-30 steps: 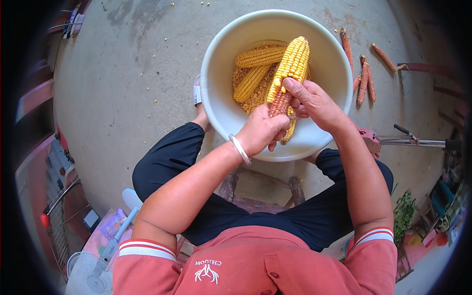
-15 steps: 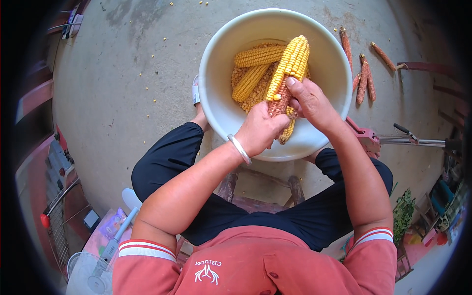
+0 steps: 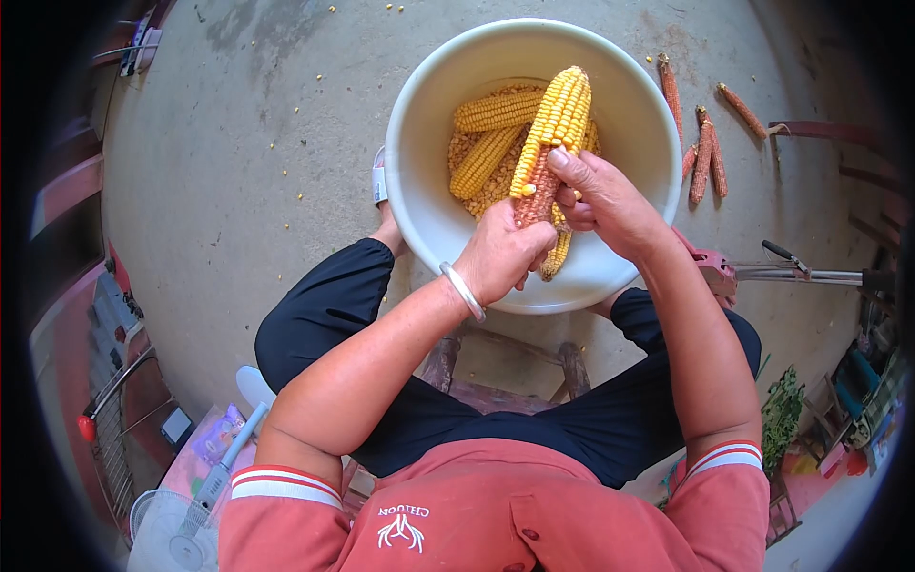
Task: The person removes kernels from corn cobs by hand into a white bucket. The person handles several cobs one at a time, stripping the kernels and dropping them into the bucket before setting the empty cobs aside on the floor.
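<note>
A partly shelled ear of corn (image 3: 560, 110) is held tilted over a large pale tub (image 3: 419, 210). Its upper part still bears yellow kernels, while the lower part shows bare reddish cob. Around the bottom end of that ear, my left hand (image 3: 502, 250) is closed, a silver bangle on its wrist. My right hand (image 3: 607, 198) grips the ear from the right, its thumb pressed at the edge of the kernel rows. Below, whole ears of corn (image 3: 484, 160) lie on loose kernels (image 3: 464, 148) inside the tub; another ear is partly hidden beneath my hands.
Several stripped cobs (image 3: 701, 157) lie on the concrete floor (image 3: 238, 162) right of the tub, with scattered kernels at left. A red metal piece with a rod (image 3: 710, 272) stands by my right knee. A small fan (image 3: 186, 534) is at lower left, a leafy plant (image 3: 783, 415) at right.
The held ear and both hands have shifted slightly left. My right thumb has moved a little left along with the ear; the grip looks the same.
</note>
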Demonstrator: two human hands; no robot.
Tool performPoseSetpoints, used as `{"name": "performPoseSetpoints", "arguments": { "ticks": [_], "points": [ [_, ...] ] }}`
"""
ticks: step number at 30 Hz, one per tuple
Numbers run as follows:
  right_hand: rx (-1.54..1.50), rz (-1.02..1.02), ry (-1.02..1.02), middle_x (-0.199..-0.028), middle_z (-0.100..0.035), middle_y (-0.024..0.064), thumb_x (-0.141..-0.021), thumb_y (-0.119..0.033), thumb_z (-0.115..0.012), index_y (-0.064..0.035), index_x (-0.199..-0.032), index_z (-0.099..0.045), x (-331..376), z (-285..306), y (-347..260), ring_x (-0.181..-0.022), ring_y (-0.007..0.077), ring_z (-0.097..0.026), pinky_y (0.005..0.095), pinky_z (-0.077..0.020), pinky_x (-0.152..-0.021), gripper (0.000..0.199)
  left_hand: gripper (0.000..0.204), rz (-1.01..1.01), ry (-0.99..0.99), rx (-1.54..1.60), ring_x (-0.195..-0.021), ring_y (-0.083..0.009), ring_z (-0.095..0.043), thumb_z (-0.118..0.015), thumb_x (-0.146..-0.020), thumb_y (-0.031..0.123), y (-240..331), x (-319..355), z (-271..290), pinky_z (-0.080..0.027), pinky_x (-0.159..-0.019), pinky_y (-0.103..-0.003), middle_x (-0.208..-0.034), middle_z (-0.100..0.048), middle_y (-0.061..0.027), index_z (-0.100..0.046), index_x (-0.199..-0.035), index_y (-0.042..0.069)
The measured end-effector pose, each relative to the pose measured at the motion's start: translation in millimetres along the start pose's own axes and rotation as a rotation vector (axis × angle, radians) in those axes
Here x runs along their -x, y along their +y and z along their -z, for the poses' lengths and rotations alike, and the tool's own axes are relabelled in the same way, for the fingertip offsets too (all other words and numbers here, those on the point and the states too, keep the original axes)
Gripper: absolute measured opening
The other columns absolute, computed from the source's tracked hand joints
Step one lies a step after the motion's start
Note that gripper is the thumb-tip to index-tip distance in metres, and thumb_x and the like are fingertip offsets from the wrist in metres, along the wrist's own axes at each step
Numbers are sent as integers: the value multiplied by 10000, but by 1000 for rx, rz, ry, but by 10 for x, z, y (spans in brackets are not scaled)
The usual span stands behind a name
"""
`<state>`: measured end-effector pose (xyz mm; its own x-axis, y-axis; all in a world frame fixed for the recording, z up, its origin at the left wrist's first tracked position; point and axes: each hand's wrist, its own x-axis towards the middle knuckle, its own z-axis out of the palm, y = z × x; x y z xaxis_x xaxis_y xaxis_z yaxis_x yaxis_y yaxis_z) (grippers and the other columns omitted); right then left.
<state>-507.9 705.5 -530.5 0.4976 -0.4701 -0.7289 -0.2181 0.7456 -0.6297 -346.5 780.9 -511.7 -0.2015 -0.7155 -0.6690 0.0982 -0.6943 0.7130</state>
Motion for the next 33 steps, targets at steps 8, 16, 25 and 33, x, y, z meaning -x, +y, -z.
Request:
{"name": "performPoseSetpoints", "arguments": {
  "ticks": [8, 16, 25, 33],
  "points": [
    [-14, 8, 27, -869, -567, 6, -922, -524, -530, -16, -1106, -592, -66, 25, 67, -732, 88, -476, 245, -421, -685, 544, 201, -97, 79, -140, -544, -97, -530, -554, -796, 147, 52, 34, -78, -439, -488, -258, -695, -574, -24, -593, -924, -2],
    [12, 37, -13, -987, -628, 61, -928, -554, -503, -1, -1137, -590, 6, -20, 15, -873, 128, -579, 276, -464, -781, 597, 164, 16, -12, -34, -518, -80, -511, -557, -782, 117, 17, 17, -1, -431, -476, -259, -649, -559, -25, -575, -893, -3],
    [-106, 21, 14, -948, -625, 44, -929, -549, -507, -23, -1104, -615, -69, -57, 49, -821, 101, -565, 236, -447, -701, 565, 149, 17, 47, 4, -468, -82, -483, -562, -799, 124, -42, 5, -78, -401, -431, -246, -631, -537, -14, -573, -899, 15],
    [-10, 67, 1, -892, -630, 52, -942, -473, -486, 22, -1018, -627, -30, -47, 64, -779, 120, -579, 268, -473, -689, 520, 160, 15, -15, -59, -487, -104, -493, -545, -796, 118, 56, 38, -14, -410, -457, -252, -631, -542, -23, -585, -917, 21]
  ]
}}
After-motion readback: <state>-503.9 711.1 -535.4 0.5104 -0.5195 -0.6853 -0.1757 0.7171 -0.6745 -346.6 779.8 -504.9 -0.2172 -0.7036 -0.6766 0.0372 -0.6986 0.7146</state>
